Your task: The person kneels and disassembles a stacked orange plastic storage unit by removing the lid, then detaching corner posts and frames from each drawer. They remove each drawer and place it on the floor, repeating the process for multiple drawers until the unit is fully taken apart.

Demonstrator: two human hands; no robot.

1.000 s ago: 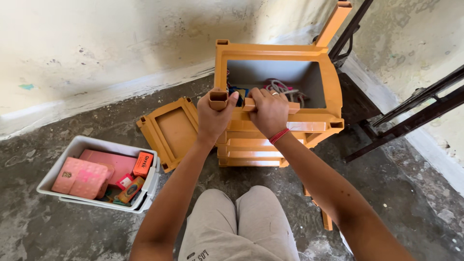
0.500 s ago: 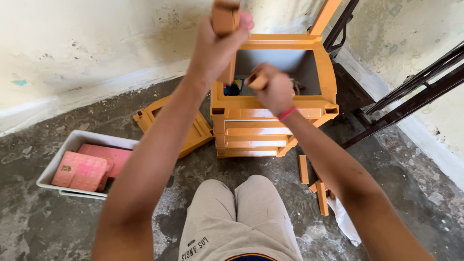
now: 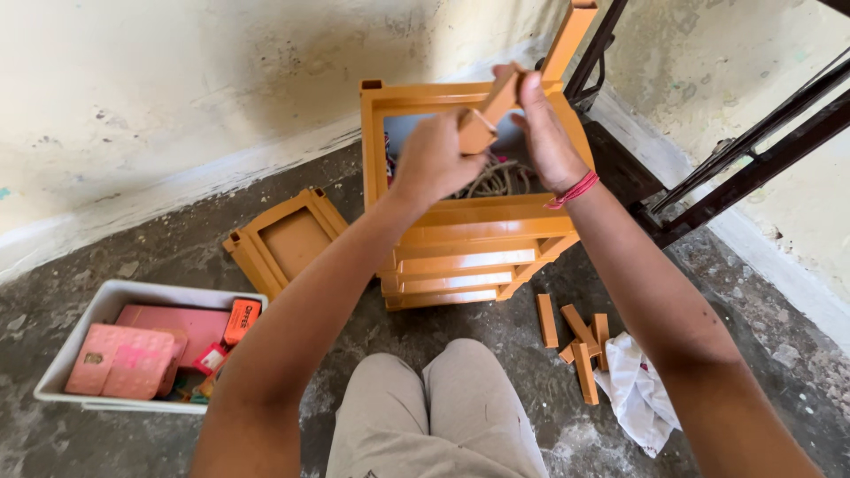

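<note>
Both hands are raised: the left hand (image 3: 434,159) and the right hand (image 3: 542,124) clamp a short, square-section orange plastic post (image 3: 489,113) (probably hollow) above the smooth orange plastic drawer frame (image 3: 469,232).

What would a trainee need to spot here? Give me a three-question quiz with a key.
1. True or false: both hands hold the same orange post.
2. Where do the loose orange posts lie: A) in the white bin, B) on the floor beside the white cloth, C) inside the orange rack?
3. What lies flat on the floor left of the rack?

Key
1. True: left hand and right hand hold one orange post.
2. B: loose orange posts, white cloth.
3. An orange tray panel, left of the orange rack.
</note>
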